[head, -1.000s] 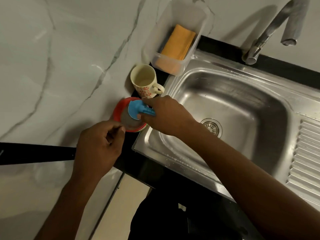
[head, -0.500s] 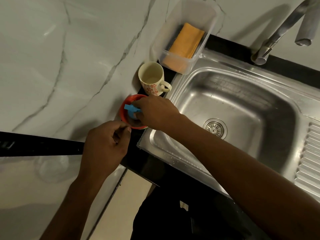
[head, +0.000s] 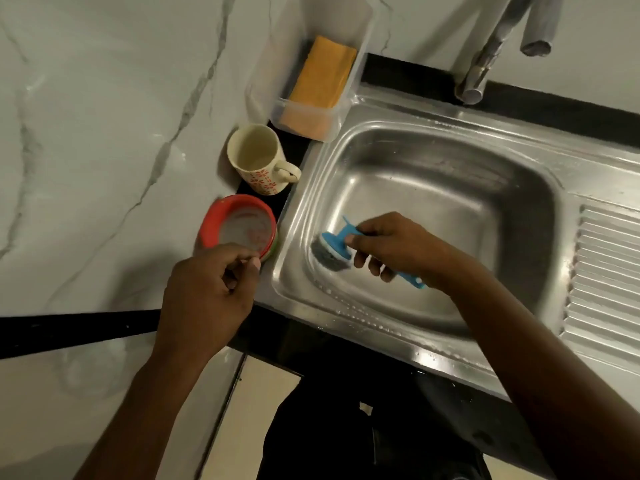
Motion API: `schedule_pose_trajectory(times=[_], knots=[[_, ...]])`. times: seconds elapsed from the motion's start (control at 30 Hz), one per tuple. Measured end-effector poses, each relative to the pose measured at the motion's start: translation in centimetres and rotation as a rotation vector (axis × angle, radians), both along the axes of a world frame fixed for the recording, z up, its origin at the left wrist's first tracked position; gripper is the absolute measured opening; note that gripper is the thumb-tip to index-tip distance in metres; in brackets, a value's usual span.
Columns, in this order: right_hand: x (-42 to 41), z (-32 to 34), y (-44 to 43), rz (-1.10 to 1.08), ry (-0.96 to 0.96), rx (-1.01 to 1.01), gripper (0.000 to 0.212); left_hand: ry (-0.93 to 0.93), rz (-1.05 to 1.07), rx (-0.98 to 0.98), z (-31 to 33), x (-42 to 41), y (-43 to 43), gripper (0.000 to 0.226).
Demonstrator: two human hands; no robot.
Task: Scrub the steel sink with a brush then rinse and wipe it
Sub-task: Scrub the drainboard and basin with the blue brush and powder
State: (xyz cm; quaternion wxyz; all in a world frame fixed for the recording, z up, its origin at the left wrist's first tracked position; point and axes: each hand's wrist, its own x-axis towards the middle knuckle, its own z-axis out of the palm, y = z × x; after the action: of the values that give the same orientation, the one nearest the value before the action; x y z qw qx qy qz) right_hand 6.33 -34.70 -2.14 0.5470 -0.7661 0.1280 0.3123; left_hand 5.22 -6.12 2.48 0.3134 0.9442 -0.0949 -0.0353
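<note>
Right hand point(head: 398, 247) is now carrying the brush point(head: 334, 249) down into the sink point(head: 450, 202), away from the red tub point(head: 221, 211) where it was dipping a moment ago.

Head view: its fingers are wrapping round the blue handle, and the grey scrubbing head is pressing against the basin's left wall, near the floor. The left hand point(head: 207, 292) is staying at the tub's near rim with its fingers curled; whether it is actually gripping the rim I cannot tell. A patterned mug point(head: 258, 157) is standing just behind the tub, a clear box point(head: 311, 123) is holding an orange cloth point(head: 323, 72), and the tap point(head: 485, 57) is hanging over the back rim.
</note>
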Motion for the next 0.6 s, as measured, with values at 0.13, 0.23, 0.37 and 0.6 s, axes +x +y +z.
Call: schedule_pose_trajectory(times=[0.13, 0.23, 0.37, 0.6], knots=[[-1.8, -5.7, -1.3, -0.102, 0.278, -0.001, 0.028, 0.058, -0.091, 0.006, -0.6, 0.4, -2.3, 0.008], [-2.3, -8.1, 0.3, -0.033, 0.33, 0.041, 0.048, 0.105, -0.126, -0.001, -1.1, 0.6, -3.4, 0.008], [0.7, -10.4, 2.4, -0.098, 0.301, 0.184, 0.048, 0.13, -0.174, 0.006, -1.8, 0.8, -4.3, 0.011], [1.7, -13.6, 2.5, 0.002, 0.403, 0.191, 0.04, 0.151, -0.208, 0.011, -2.6, 1.2, -4.8, 0.011]])
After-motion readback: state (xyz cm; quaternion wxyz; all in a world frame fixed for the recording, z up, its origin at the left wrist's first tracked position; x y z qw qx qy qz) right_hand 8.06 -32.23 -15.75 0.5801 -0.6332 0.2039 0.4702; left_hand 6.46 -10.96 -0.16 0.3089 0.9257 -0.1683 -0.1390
